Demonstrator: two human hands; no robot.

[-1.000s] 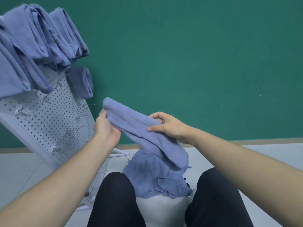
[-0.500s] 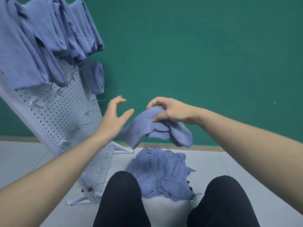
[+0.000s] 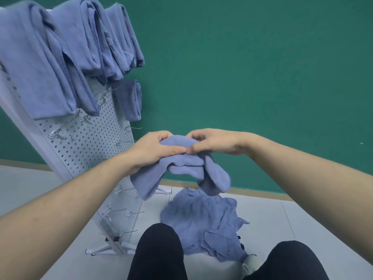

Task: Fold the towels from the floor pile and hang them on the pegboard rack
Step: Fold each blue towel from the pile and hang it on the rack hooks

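The folded blue towel (image 3: 181,164) hangs crosswise in the air above the floor pile (image 3: 207,223), both ends drooping, gripped on top by the left hand (image 3: 155,150) and right hand (image 3: 214,142), knuckles up, thumbs meeting.

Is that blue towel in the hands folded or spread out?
Folded, loosely: the blue towel is doubled over, both ends drooping below the left hand and right hand.
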